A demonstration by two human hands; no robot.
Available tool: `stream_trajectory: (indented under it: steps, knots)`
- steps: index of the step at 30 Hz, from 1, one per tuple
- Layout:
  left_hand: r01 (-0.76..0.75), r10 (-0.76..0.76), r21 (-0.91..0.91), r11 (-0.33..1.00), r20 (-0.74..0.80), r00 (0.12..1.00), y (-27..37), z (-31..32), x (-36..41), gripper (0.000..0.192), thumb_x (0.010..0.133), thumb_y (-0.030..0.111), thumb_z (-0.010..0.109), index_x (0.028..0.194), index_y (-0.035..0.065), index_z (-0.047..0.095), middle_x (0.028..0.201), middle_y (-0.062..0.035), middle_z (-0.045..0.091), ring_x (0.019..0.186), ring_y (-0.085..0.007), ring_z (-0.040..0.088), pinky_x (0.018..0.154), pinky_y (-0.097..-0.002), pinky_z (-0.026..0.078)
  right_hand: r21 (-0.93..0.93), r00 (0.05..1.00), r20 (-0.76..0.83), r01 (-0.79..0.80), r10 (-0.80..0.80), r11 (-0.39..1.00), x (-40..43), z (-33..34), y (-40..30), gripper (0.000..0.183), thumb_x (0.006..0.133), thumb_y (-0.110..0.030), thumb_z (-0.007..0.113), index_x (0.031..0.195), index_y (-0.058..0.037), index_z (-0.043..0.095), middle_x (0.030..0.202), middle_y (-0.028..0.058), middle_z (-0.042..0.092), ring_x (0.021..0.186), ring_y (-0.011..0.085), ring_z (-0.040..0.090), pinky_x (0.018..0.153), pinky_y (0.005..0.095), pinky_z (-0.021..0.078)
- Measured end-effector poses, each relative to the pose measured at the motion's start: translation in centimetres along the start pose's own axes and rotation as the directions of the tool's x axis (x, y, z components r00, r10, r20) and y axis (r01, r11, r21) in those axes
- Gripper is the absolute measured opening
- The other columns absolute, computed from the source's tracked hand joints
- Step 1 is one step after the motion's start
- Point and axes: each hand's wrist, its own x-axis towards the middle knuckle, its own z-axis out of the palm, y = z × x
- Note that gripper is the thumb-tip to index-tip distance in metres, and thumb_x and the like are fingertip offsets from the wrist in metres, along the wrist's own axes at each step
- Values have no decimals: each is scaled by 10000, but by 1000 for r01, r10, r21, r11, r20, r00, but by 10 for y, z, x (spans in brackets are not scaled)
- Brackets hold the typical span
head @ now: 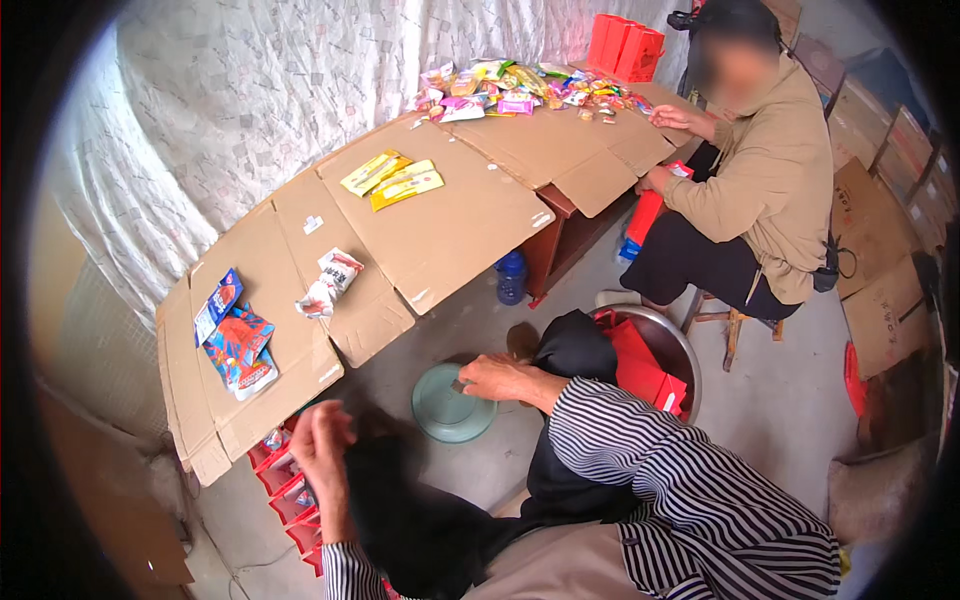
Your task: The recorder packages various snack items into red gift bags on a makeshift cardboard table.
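My left hand (324, 442) is raised beside the cardboard edge, above a row of red paper gift bags (289, 495). Its fingers are loosely bent and blurred, and I see nothing in them. Over a round green plastic lid or stool top (450, 420) hangs my right hand (499, 377), near my knee. The fingers curl downward; whether they pinch something small is hidden. On the cardboard-covered table (450, 255) lie red-and-blue snack pouches (238, 349), a blue packet (217, 304), a white-and-red packet (331, 281) and yellow packets (394, 180).
Wrapped sweets and snacks (510, 90) are heaped at the table's far end, beside red boxes (625, 46). A co-worker (765, 165) sits at right, holding a red bag (645, 214). A metal basin (694, 367) holds red bags. A blue bottle (511, 277) stands underneath.
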Motion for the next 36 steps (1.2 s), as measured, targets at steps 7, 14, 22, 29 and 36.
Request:
stream_trajectory:
  steps: [7, 14, 22, 29, 36]
  knots:
    - [-153, -38, 305, 940, 539, 841, -36, 60, 27, 242, 978, 191, 585, 1101, 6, 682, 880, -81, 700, 687, -120, 637, 611, -243, 494, 1, 994, -32, 109, -109, 994, 11, 15, -10, 241, 848, -206, 610, 986, -19, 675, 956, 208, 695, 946, 386, 673, 822, 512, 510]
    - [-487, -230, 697, 527, 669, 707, -76, 81, 42, 324, 857, 239, 682, 1133, 72, 652, 1009, -191, 697, 913, -374, 676, 788, -457, 547, 13, 976, -138, 173, -170, 985, 29, 20, -14, 226, 820, -175, 625, 943, 4, 691, 854, 243, 682, 841, 407, 682, 754, 519, 531]
    - [-346, -478, 755, 558, 633, 609, -46, 89, 34, 369, 839, 262, 685, 1145, 61, 647, 1075, -210, 683, 1017, -394, 648, 854, -480, 531, 311, 890, 102, 395, -444, 864, 27, -23, -30, 241, 845, -200, 622, 928, 11, 703, 790, 165, 702, 709, 286, 695, 667, 383, 547]
    - [-533, -265, 580, 616, 790, 553, -91, 122, 64, 393, 860, 300, 661, 1209, 120, 631, 1072, -169, 665, 976, -370, 662, 841, -458, 543, 406, 914, -302, 379, -269, 832, 55, -168, 46, 217, 913, -170, 587, 1004, -8, 699, 799, 75, 701, 644, 124, 655, 617, 305, 541]
    - [-626, -324, 423, 654, 906, 274, -93, 147, 67, 454, 903, 364, 645, 1293, 142, 577, 1090, -171, 656, 990, -359, 662, 827, -467, 556, 707, 883, -401, 130, 243, 695, 167, -290, 153, 366, 959, -223, 577, 1274, -37, 564, 1082, 89, 681, 786, 151, 695, 635, 275, 517]
